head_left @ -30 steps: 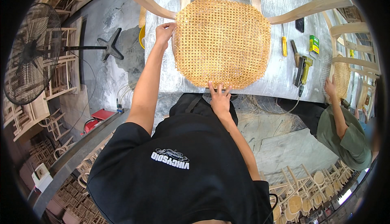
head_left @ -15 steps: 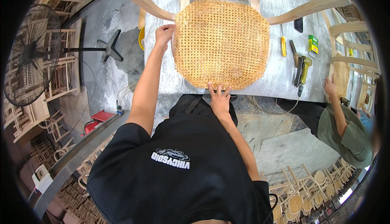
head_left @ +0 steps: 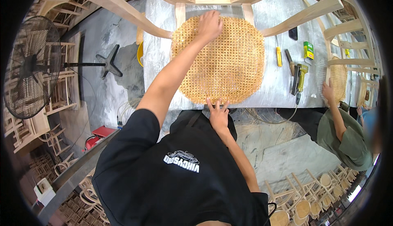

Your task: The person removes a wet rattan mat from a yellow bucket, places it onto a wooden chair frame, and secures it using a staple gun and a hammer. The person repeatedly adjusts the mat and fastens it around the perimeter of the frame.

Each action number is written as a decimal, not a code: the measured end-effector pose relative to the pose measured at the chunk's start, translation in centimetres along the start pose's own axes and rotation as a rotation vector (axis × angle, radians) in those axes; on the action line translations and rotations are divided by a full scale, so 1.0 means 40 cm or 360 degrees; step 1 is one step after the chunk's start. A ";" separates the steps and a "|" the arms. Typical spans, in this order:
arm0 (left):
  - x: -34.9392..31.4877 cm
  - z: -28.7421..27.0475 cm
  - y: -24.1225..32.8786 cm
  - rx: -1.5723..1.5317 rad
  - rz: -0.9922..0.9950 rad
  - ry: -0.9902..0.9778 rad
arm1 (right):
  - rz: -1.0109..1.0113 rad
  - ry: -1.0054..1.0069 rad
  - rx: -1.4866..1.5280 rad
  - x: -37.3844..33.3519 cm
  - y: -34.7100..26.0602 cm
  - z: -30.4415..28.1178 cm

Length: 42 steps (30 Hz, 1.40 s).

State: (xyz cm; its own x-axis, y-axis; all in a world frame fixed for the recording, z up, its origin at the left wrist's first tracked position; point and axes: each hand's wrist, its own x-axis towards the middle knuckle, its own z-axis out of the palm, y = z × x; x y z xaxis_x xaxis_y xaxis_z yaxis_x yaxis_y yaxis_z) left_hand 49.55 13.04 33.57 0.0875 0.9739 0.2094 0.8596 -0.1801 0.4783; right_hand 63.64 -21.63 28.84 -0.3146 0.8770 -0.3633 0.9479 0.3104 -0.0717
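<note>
A woven cane seat panel (head_left: 221, 68), honey-coloured and rounded, lies on a plastic-covered table before me. Pale wooden chair-frame parts (head_left: 215, 0) stand along its far side, the frame's curved arms reaching past it left and right. Across the panel stretches my left arm; my left hand (head_left: 210, 26) is closed at the far rim, its fingertips hidden, so I cannot tell what they grip. At the near rim rests my right hand (head_left: 219, 117), fingers spread over the cane edge, thumb out of clear sight.
On the table's right lie a yellow-handled tool (head_left: 279, 57), a dark phone (head_left: 293, 33), a hammer (head_left: 290, 62), a green box (head_left: 308, 52) and a yellow-green air tool (head_left: 301, 78) with a hose. A co-worker's hand (head_left: 328, 91) touches another cane seat. A black fan (head_left: 32, 67) stands left.
My left hand has moved from the panel's left edge to its far rim. The right hand stays at the near rim. The panel and table sit lower in view.
</note>
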 end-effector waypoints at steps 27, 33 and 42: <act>0.182 0.135 0.005 0.0403 -0.0006 -0.0733 | -0.0186 0.0305 -0.0134 -0.008 0.053 0.052; 0.190 0.139 0.001 0.0373 -0.0016 -0.0810 | -0.0148 0.0246 -0.0125 -0.019 0.045 0.050; 0.183 0.157 0.006 0.0321 0.0039 -0.0780 | 0.0105 -0.0204 0.0157 -0.039 0.023 -0.016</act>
State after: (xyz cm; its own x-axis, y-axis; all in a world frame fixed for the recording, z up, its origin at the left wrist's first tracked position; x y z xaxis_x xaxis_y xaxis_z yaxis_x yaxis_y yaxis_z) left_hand 53.56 20.99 29.85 0.2922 0.9288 -0.2280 0.9299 -0.2202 0.2946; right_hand 64.99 -22.47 29.95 -0.2486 0.8383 -0.4853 0.9686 0.2108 -0.1321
